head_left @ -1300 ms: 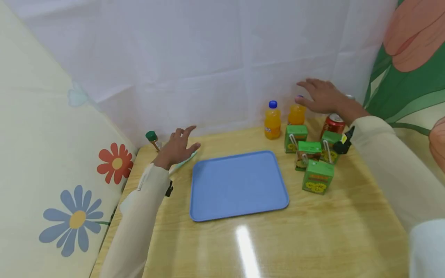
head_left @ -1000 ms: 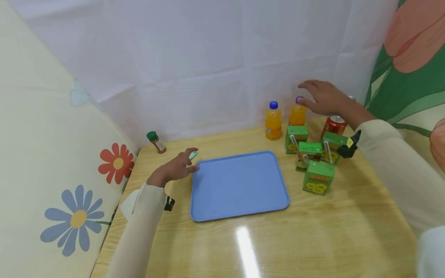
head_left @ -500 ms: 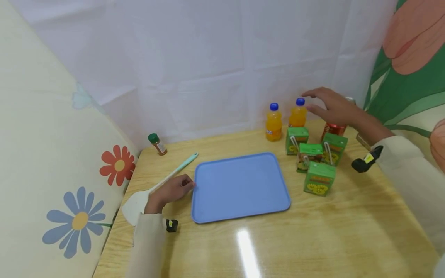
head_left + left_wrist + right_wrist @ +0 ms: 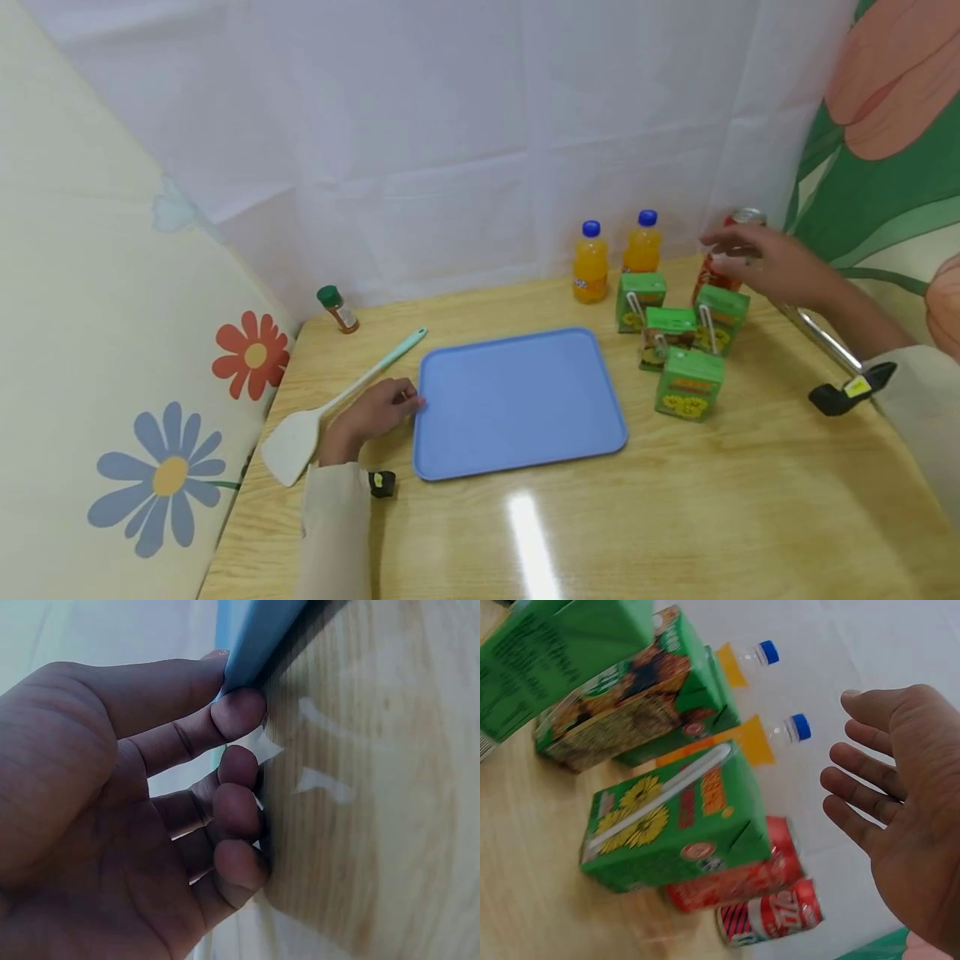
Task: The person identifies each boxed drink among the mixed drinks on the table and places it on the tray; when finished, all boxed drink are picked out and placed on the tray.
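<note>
My left hand [image 4: 375, 410] is at the left edge of a blue tray [image 4: 517, 404]. In the left wrist view the thumb and index finger pinch the tray's rim [image 4: 259, 637], while the other fingers curl beside it, close to the wood. My right hand [image 4: 776, 265] hovers with relaxed fingers and holds nothing. It overlaps two red soda cans in the head view: one front can [image 4: 707, 279] and another can [image 4: 746, 217] behind it. The right wrist view shows the palm [image 4: 922, 832] apart from the cans and from a green juice box [image 4: 682, 817].
Several green juice boxes [image 4: 688, 385] cluster right of the tray, with two orange soda bottles [image 4: 590, 271] behind them. On the left lie a white turner [image 4: 292, 442] with a mint handle and a green-capped spice jar [image 4: 341, 312]. A shiny metal object [image 4: 825, 337] lies under my right wrist.
My left hand has come down from above the turner's handle toward me and taken hold of the tray's left rim. My right hand has moved right and lower, from near the bottles to the cans.
</note>
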